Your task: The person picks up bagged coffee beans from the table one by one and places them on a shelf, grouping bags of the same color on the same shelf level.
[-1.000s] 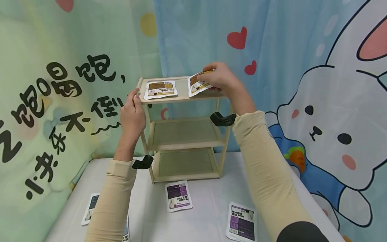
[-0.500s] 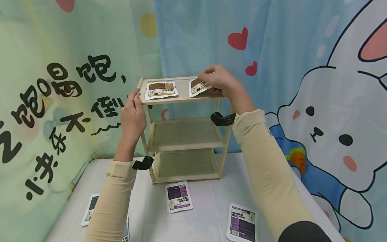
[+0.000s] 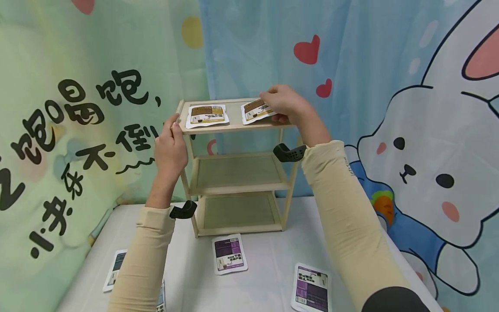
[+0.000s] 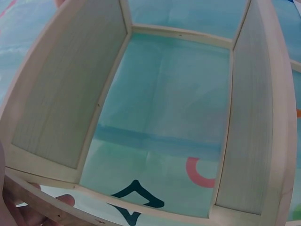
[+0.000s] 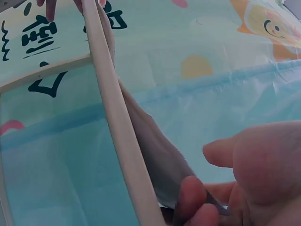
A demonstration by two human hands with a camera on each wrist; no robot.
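A three-tier wooden shelf rack (image 3: 240, 190) stands on the table. At its top left corner my left hand (image 3: 170, 147) grips the frame; fingertips (image 4: 66, 199) show behind the wooden edge in the left wrist view. On the top tier's right side lies a flat brown-and-white pouch (image 3: 255, 111). My right hand (image 3: 286, 104) covers its right end and holds it among the fingers. In the right wrist view that end of the pouch (image 5: 157, 153) tilts up off the board, and the thumb (image 5: 220, 151) is apart from it. A matching pouch (image 3: 207, 115) lies flat on the left.
Purple-and-white pouches lie before the rack, one near the middle (image 3: 230, 254) and one at the right (image 3: 311, 288). A dark-printed pouch (image 3: 115, 272) and a blue-printed one (image 3: 161, 299) are partly behind the left sleeve. A printed curtain (image 3: 249, 52) hangs close behind.
The right-hand pouch has come down flatter on the top tier. My right thumb has drawn back off its face and the hand has shifted slightly right. My left hand stays put.
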